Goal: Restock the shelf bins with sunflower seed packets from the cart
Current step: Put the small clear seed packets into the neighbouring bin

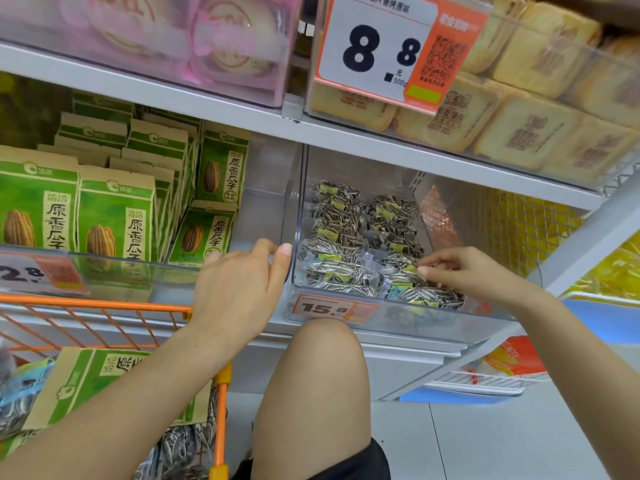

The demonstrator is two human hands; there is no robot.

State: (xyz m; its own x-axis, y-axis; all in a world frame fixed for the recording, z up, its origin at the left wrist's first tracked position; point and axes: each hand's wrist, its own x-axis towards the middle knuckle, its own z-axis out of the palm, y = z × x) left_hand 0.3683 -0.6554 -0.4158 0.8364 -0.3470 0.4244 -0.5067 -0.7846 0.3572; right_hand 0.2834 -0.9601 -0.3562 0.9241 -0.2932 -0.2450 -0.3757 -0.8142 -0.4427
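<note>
A clear plastic shelf bin (429,318) holds several clear packets of striped sunflower seeds (343,233). My right hand (464,268) reaches into the bin from the right and its fingertips pinch a packet (420,291) near the front. My left hand (242,289) rests at the bin's left front corner, thumb against the wall, fingers loosely bent, holding nothing. At the lower left stands the orange cart (221,382) with a green paper seed bag (93,379) and more clear seed packets (183,445) in it.
Left of the clear bin, another bin (104,268) holds several upright green seed bags. The shelf above carries pink packages (221,46) and yellow cake packs (540,126) behind an 8.8 price tag (384,50). My knee (325,375) is raised below the bin.
</note>
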